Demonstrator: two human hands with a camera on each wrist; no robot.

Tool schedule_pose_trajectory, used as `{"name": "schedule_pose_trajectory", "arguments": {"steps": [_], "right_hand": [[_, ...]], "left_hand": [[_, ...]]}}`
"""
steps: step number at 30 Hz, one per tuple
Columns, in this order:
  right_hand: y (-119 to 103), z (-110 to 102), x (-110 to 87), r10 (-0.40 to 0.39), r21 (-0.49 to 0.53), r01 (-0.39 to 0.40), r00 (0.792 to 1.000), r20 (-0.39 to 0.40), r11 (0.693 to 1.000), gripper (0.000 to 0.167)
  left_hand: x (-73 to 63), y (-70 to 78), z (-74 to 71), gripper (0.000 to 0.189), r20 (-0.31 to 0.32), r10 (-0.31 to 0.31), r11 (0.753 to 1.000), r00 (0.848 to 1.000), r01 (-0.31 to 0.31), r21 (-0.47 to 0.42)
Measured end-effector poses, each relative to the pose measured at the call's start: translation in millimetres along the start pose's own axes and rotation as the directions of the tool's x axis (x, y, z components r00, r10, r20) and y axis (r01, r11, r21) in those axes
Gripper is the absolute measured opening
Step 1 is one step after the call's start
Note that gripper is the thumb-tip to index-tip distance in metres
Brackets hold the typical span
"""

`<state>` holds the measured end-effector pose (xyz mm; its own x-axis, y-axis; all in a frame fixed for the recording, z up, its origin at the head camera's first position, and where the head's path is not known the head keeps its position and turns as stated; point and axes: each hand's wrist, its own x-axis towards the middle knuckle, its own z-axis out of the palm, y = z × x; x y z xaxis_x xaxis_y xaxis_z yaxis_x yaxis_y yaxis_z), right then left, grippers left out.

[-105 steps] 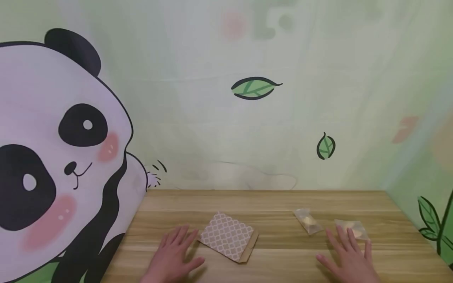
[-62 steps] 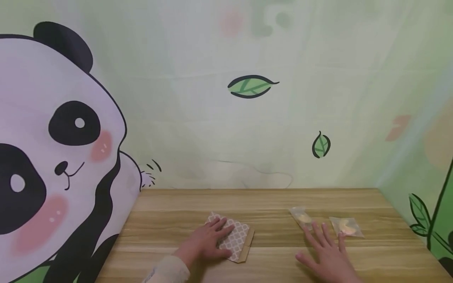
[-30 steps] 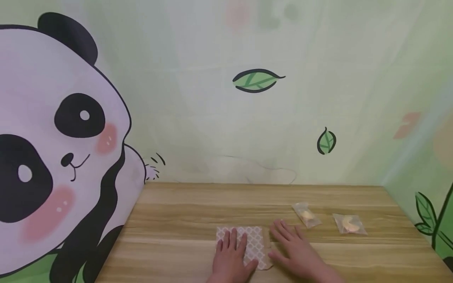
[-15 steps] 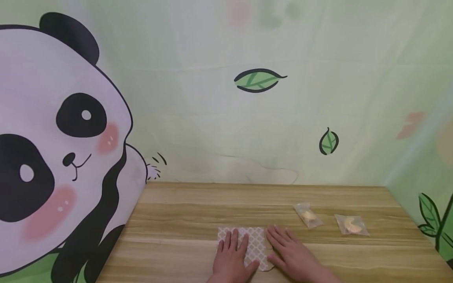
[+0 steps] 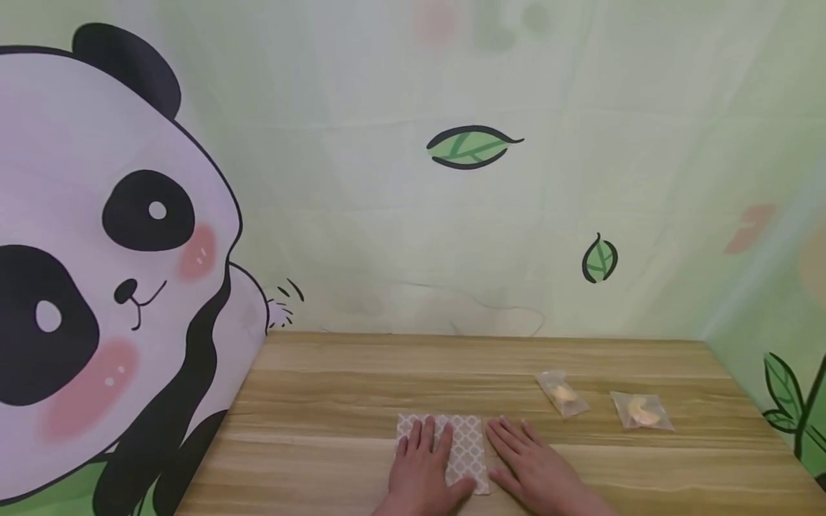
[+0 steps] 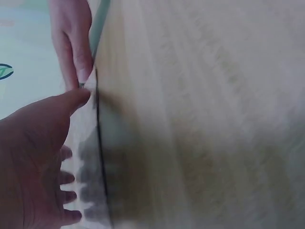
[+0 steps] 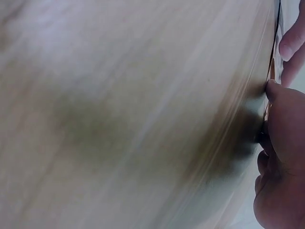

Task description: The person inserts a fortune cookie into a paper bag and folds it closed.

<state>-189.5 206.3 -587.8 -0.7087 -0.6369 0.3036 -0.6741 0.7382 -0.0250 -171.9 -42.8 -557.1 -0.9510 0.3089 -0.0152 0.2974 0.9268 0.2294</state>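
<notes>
A flat paper envelope (image 5: 470, 453) with a white lattice pattern lies on the wooden table (image 5: 335, 401). Resting on its left part is my left hand (image 5: 422, 466), fingers straight and slightly spread. My right hand (image 5: 532, 466) lies at the right edge with straight fingers, covering the place of the brown flap. The left wrist view shows the left thumb and the right hand (image 6: 74, 40) meeting at the near end of the envelope (image 6: 85, 121). In the right wrist view, the right thumb (image 7: 272, 88) touches the envelope's edge, and a strip of brown paper shows beside it.
Two small translucent packets (image 5: 563, 394) with pale yellowish contents lie to the right, the second packet (image 5: 643, 411) farther right. Behind the table hangs a pale green cloth (image 5: 361, 215) printed with a panda and leaves.
The left hand came onto the envelope, which moved right and turned square to the table. The right hand left the packets for the envelope's flap, which its fingers now cover.
</notes>
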Motion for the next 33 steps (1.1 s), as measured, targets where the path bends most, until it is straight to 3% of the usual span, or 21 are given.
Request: {"name": "schedule_pose_trajectory", "arguments": {"steps": [5, 12, 19, 25, 33], "right_hand": [[-4, -10, 1.4, 0.041, 0.063, -0.047, 0.995, 0.093, 0.997, 0.064], [-1, 1, -1.0, 0.007, 0.032, -0.009, 0.999, 0.053, 0.999, 0.065], [-2, -3, 0.6, 0.000, 0.042, -0.003, 0.997, 0.073, 0.999, 0.065], [-3, -7, 1.1, 0.005, 0.029, -0.006, 0.998, 0.066, 1.000, 0.064], [-3, -14, 3.5, 0.024, 0.020, -0.026, 0.993, 0.115, 0.999, 0.064]], "left_hand": [[10.3, 0.6, -12.2, 0.112, 0.021, 0.123, 0.988, 0.992, -0.124, 0.088], [27.6, -5.0, -19.5, 0.125, 0.128, 0.244, 0.960, 0.961, -0.258, 0.111], [36.8, -7.9, -22.9, 0.127, 0.180, 0.269, 0.950, 0.946, -0.291, 0.109], [41.3, -8.9, -22.3, 0.127, 0.177, 0.284, 0.949, 0.943, -0.302, 0.087], [48.2, -9.6, -22.4, 0.119, 0.147, 0.338, 0.924, 0.930, -0.357, 0.135]]}}
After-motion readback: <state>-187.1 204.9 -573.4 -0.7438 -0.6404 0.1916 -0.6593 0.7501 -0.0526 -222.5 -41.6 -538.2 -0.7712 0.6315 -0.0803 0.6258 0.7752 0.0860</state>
